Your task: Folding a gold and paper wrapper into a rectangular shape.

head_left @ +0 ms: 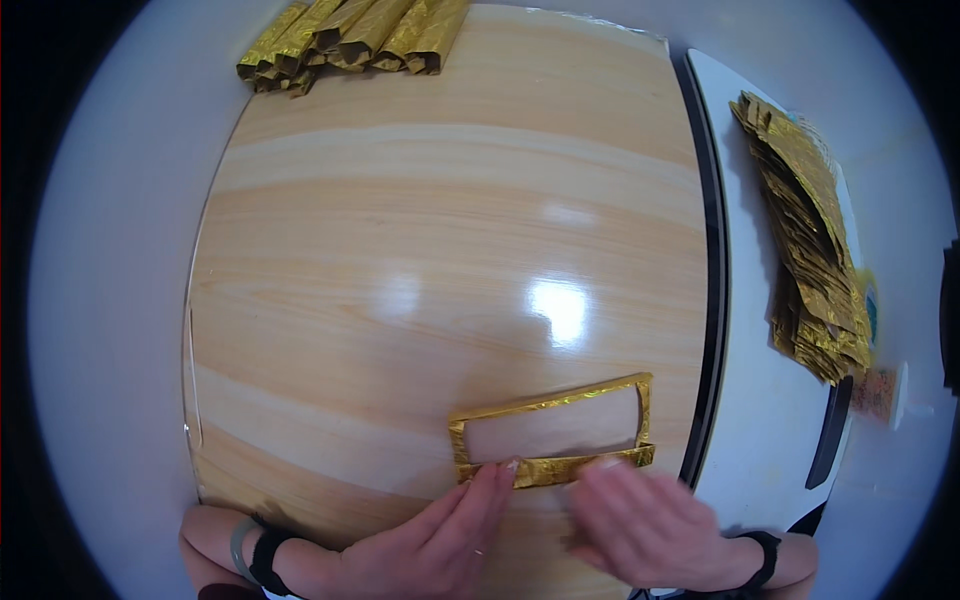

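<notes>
A sheet of gold foil paper (550, 422) lies near the front of the table, its plain pale side up and narrow gold borders turned in around it. Along its near edge runs a wider folded gold strip. My left hand (445, 530) pinches this strip at its left part, fingertips pressed together on the fold. Over the right part of the same strip is my right hand (650, 520), smeared by motion. Its fingers touch or hover just above the fold; which of these I cannot tell.
Several rolled gold paper tubes (370, 35) are piled at the far left of the wood-grain table (420, 220). To the right, beyond a black edge strip (714, 260), a thick stack of gold foil sheets (805, 230) rests on a white surface (770, 420). A small clear container (880, 393) stands beside it.
</notes>
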The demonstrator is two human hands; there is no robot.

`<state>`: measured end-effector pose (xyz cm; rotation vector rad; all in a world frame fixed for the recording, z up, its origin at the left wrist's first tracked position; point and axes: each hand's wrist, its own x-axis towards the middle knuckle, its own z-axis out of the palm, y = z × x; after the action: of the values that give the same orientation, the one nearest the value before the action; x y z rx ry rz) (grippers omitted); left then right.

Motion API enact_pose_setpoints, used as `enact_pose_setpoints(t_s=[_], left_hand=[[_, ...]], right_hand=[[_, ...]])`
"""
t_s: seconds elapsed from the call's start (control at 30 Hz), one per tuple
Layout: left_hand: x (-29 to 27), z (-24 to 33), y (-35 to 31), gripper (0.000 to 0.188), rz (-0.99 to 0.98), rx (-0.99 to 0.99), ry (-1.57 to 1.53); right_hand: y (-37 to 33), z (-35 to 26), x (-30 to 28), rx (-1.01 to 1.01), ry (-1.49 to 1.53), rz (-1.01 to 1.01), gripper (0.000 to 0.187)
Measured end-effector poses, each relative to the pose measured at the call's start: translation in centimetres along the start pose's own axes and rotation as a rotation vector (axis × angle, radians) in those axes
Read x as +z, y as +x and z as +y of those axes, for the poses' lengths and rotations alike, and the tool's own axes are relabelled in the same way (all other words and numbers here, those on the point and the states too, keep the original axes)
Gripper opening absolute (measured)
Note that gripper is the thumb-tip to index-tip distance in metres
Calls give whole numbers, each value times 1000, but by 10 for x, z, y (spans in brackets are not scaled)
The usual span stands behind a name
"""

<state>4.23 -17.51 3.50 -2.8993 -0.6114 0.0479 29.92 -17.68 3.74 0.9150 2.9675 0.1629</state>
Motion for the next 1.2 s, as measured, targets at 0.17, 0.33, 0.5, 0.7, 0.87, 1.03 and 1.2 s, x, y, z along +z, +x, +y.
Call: enact_pose_setpoints(t_s=[0.17,0.33,0.5,0.7,0.87,1.03,1.2], left_hand=[[2,2,-3,36,-53,4,-10],[2,5,-2,35,-29,-53,-15],[3,8,-3,34,-26,-75,-8],[3,15,-6,32,-51,-123,17],[4,21,-12,31,-36,-175,-2],[6,25,-17,31,-7,-237,-4],[5,24,-20,38,-21,-338,6]], right_hand=[[36,-8,-1,-125,194,-177,76],[18,-3,8,14,231,-154,91],[-4,8,-2,82,195,-249,96],[-9,12,-8,112,174,-308,99],[-11,13,-9,120,165,-342,99],[-15,13,-6,131,137,-340,103],[-13,12,-11,131,56,-328,102]])
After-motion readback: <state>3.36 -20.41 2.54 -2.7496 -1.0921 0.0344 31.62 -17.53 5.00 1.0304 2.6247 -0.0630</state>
